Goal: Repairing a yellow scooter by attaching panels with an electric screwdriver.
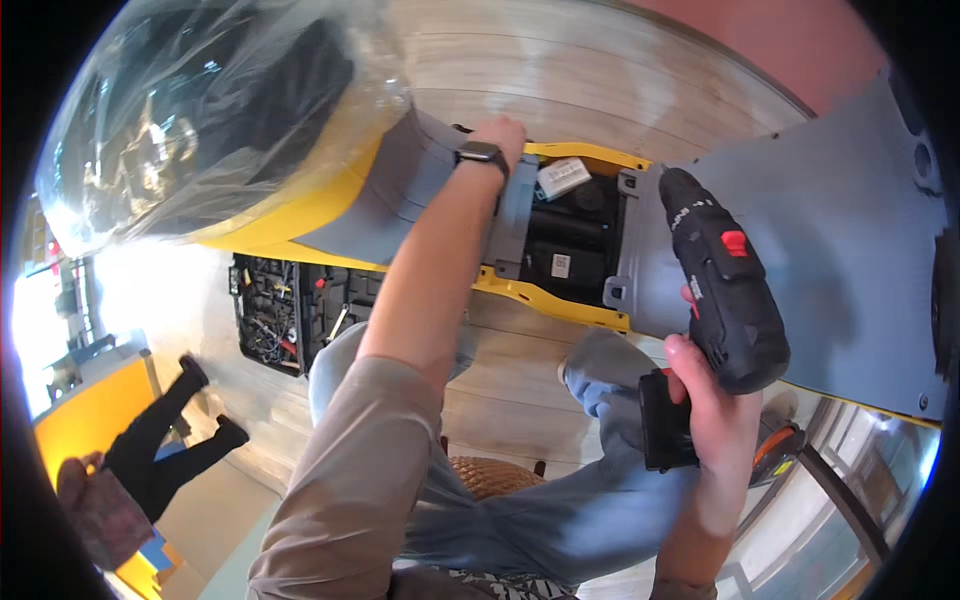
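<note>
- Through the head view I place the drill (735, 290) at 3 o'clock, its nose angled toward 1; the tip looks near the right grey panel (820, 230), contact unclear.
- Right hand (715, 410), 4 o'clock: fingers wrapped firmly round the drill's handle. I can't tell whether the trigger is pressed.
- Left hand (505, 135), 12 o'clock: at the far edge of the left grey panel (400, 175). Fingertips out of sight, so I can't tell if they pinch anything.
- Step, my reading: drill work around the open bay (585, 225), at 2 o'clock, with the left hand bracing.
- Next move, I'd judge, calls for squaring the drill's nose to a fastener while the left hand steadies the panel.
- Edges: yellow rails (565, 306) border the bay at 12 and 5; a white block (563, 178) sits inside its upper corner.
- Room: open floor (560, 60) toward 12. Tighter at 10, plastic wrap (210, 130); tool case (268, 315) at 9. Knees crowd 6.
</note>
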A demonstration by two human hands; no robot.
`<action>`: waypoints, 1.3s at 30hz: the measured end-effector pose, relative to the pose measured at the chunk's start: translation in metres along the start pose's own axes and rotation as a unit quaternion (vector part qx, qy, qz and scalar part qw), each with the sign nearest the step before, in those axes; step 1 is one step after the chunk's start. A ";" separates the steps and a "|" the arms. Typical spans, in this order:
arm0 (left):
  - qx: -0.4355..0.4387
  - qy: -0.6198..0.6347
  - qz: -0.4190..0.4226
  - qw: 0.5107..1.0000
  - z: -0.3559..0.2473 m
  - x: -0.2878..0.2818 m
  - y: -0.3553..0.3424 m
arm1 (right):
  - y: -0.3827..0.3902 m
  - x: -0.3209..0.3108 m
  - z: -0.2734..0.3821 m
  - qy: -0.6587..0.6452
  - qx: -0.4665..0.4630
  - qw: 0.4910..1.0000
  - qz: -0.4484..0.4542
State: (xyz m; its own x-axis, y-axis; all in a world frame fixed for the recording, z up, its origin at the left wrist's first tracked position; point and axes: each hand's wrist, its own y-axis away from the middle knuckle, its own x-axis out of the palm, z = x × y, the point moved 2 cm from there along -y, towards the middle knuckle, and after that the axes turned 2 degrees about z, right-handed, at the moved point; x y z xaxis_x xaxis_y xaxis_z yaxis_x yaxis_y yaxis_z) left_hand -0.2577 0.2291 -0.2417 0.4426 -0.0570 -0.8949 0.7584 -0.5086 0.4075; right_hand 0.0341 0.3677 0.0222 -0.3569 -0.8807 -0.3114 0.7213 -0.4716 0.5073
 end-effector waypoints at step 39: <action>0.031 -0.130 0.018 0.991 -0.002 0.013 -0.008 | 0.016 -0.020 -0.050 -0.132 0.073 0.988 0.038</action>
State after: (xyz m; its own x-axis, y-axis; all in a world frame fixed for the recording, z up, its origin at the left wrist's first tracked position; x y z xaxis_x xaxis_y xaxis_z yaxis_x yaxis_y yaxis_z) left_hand -0.2567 0.2343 -0.2560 0.3242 -0.2905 -0.9003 0.7097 -0.5545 0.4346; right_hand 0.0820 0.3802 -0.0034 -0.4611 -0.8855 -0.0577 0.6651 -0.3879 0.6381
